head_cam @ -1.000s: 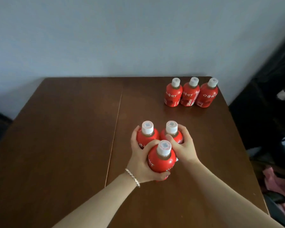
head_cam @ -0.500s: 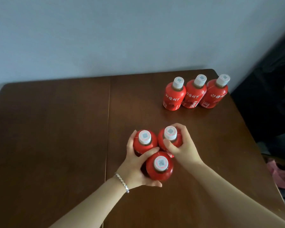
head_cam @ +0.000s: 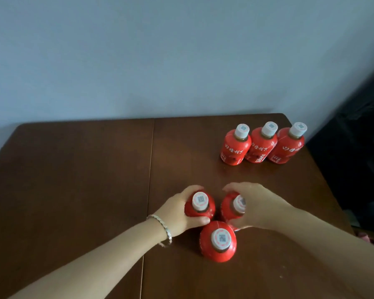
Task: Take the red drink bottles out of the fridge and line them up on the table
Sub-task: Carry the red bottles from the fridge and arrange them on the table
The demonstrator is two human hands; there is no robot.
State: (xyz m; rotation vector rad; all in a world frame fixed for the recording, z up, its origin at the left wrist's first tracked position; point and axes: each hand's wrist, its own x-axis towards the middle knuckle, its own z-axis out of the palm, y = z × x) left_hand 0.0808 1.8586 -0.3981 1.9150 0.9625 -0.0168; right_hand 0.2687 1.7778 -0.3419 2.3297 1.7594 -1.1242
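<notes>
Three red drink bottles with white caps stand in a tight row at the far right of the brown table point(head_cam: 73, 190): the left one point(head_cam: 235, 148), the middle one point(head_cam: 260, 147), the right one point(head_cam: 286, 148). Nearer me stand three more. My left hand point(head_cam: 177, 212), a bracelet on its wrist, wraps around the left near bottle point(head_cam: 201, 205). My right hand point(head_cam: 259, 206) grips the right near bottle point(head_cam: 231, 208) and hides part of its cap. The front bottle point(head_cam: 218, 242) stands alone, touched by neither hand.
A pale blue wall runs behind the table's far edge. The table's right edge drops to a dark area with dim clutter point(head_cam: 358, 169). A seam point(head_cam: 150, 169) runs down the tabletop's middle.
Both hands have let go of the front bottle and spread apart, each now holding one rear bottle. The view has tilted further down over the cluster.
</notes>
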